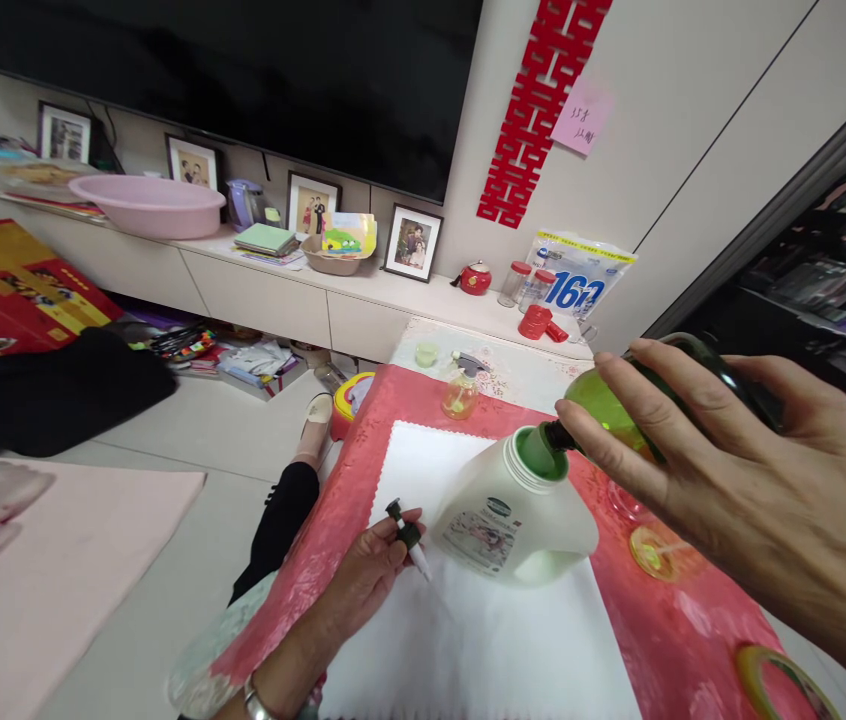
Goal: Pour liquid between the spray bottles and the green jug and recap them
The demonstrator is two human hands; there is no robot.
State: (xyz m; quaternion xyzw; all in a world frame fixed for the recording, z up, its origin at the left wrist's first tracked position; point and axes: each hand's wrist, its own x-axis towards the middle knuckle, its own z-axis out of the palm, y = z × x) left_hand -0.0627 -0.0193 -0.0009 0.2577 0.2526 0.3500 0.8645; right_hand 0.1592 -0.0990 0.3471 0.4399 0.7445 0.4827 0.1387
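Observation:
My right hand (753, 480) grips a green bottle (607, 405) tipped on its side, its dark neck pointing into the open mouth of a white plastic jug (520, 515). The jug stands on a white cloth (468, 640) over a red tablecloth (663, 640). My left hand (370, 575) rests on the cloth left of the jug, its fingers closed around a small black pump head with a white tube (409, 540).
A small spray bottle (460, 390) and a pale lid (427, 354) sit at the table's far end. A yellow lid (652, 550) and a tape roll (775, 680) lie on the right. A low cabinet (273, 290) with photo frames, a pink basin (145, 205) and clutter lines the wall.

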